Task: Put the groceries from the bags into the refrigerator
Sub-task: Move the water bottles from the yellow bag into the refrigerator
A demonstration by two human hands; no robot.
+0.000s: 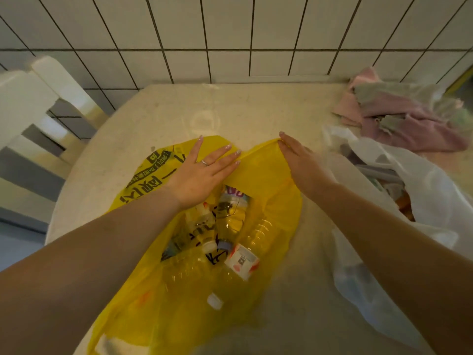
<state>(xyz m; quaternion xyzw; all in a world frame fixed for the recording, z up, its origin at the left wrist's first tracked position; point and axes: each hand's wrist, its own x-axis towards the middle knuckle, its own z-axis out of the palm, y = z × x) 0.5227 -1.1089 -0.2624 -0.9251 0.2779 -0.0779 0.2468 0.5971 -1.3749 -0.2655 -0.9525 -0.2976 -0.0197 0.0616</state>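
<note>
Your left hand (198, 172) lies flat on the yellow bag (268, 180) on the bench (158, 116); your right hand (304, 165) pinches its rim. Bottles (231, 213) lie inside, just nearer you, pointing lengthwise away.

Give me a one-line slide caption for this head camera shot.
Both hands, left hand and right hand, spread open a yellow bag of bottles on the countertop.

Bare counter (179, 111) lies beyond the yellow bag (268, 175); white bag (422, 190) crowds its right.
</note>
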